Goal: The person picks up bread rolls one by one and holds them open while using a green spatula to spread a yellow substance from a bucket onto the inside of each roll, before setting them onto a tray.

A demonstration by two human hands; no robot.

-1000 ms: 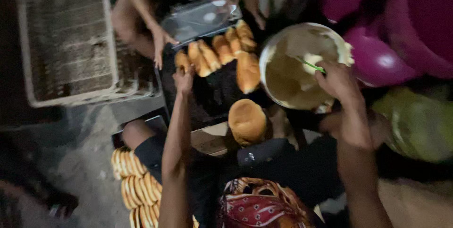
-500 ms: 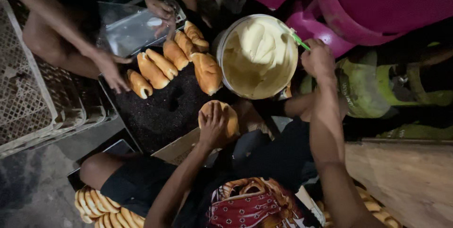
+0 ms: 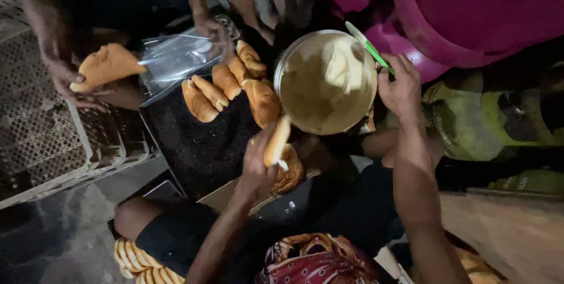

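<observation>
My left hand (image 3: pixel 258 163) holds a bread roll (image 3: pixel 277 141) tilted up on edge, just below a round bucket of pale cream (image 3: pixel 326 82). Another roll (image 3: pixel 289 172) lies under it. My right hand (image 3: pixel 402 88) grips a green-handled knife (image 3: pixel 368 47) at the bucket's right rim. Several rolls (image 3: pixel 226 87) lie in a row on a dark tray (image 3: pixel 197 143) to the left of the bucket.
Another person's hand (image 3: pixel 67 81) at the left holds a roll (image 3: pixel 107 65); their other hand (image 3: pixel 212 28) holds a clear plastic bag (image 3: pixel 173 57). A white plastic crate (image 3: pixel 41 125) stands at the left. Pink tubs (image 3: pixel 470 7) sit at top right. More rolls (image 3: pixel 138 260) lie at bottom left.
My left hand has lifted a roll from the pile and tilted it up. The other person has picked a roll from the tray and moved it left. The view shifted.
</observation>
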